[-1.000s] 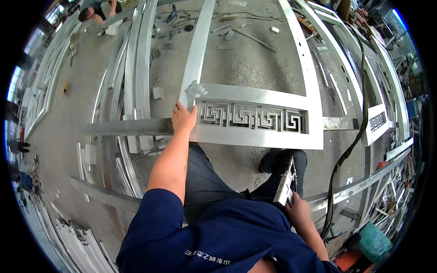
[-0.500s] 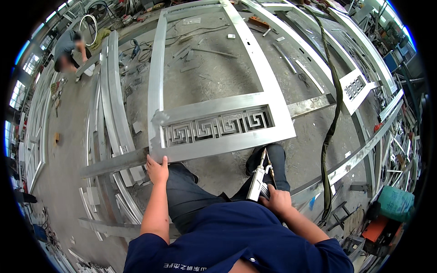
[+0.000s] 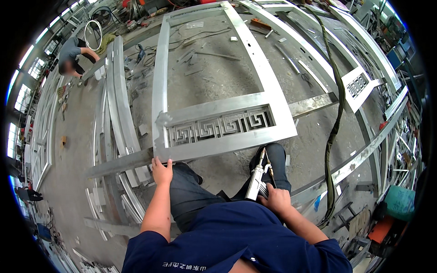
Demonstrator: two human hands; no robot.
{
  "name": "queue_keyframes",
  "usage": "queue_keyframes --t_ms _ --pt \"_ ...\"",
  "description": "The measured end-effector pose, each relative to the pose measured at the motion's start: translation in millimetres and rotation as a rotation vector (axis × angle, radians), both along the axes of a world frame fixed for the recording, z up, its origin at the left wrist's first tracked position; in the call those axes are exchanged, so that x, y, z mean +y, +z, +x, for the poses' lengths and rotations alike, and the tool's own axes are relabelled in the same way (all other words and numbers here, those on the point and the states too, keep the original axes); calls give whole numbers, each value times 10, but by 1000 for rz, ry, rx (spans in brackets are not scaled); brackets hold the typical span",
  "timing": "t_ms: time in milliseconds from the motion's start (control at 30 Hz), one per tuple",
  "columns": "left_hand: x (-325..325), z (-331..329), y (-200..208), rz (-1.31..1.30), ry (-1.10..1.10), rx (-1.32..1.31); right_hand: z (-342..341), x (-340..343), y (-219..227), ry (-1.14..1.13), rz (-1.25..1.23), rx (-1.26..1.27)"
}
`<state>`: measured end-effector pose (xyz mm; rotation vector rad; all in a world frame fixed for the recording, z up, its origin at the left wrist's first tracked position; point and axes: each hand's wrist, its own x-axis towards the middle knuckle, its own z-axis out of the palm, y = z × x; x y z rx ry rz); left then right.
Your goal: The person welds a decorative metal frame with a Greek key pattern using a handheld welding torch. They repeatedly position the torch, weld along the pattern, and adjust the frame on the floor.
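A silver metal door-like frame (image 3: 218, 148) with a cut-out panel of square spiral pattern (image 3: 218, 125) lies in front of me, its near edge above my knees. My left hand (image 3: 162, 171) is at its near left corner, thumb and fingers apart, fingertips touching the edge. A dull grey patch (image 3: 164, 119) marks the joint above that corner. My right hand (image 3: 276, 199) is wrapped round the grip of a white and silver welding gun (image 3: 256, 181) with a coppery nozzle. The gun rests over my right thigh, its tip pointing toward the frame's near edge, apart from it.
Grey steel beams (image 3: 120, 164) (image 3: 312, 104) run beneath the frame. A dark sleeved hose (image 3: 336, 123) hangs down at the right. More frames (image 3: 359, 93) lie beyond it. Long profiles (image 3: 119, 91) stand left; a co-worker (image 3: 75, 54) bends over far left. Offcuts litter the floor.
The view has shifted slightly, so the scene sits a little further right. Both my hands keep their places on the frame and the welding gun. The co-worker's arms and head have moved.
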<state>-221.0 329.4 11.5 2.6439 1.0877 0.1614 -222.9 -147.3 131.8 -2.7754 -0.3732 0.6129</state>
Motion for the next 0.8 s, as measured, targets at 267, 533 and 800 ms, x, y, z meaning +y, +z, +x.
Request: queue_keyframes --t_ms 267,533,800 --pt "-13 -51 30 -37 -5 39 -3 34 -37 25 -12 4" --pt "-30 -58 -13 -45 3 16 -11 30 5 27 -6 10" --pt "-21 -48 -25 -25 -7 -14 -2 33 -12 23 0 11"
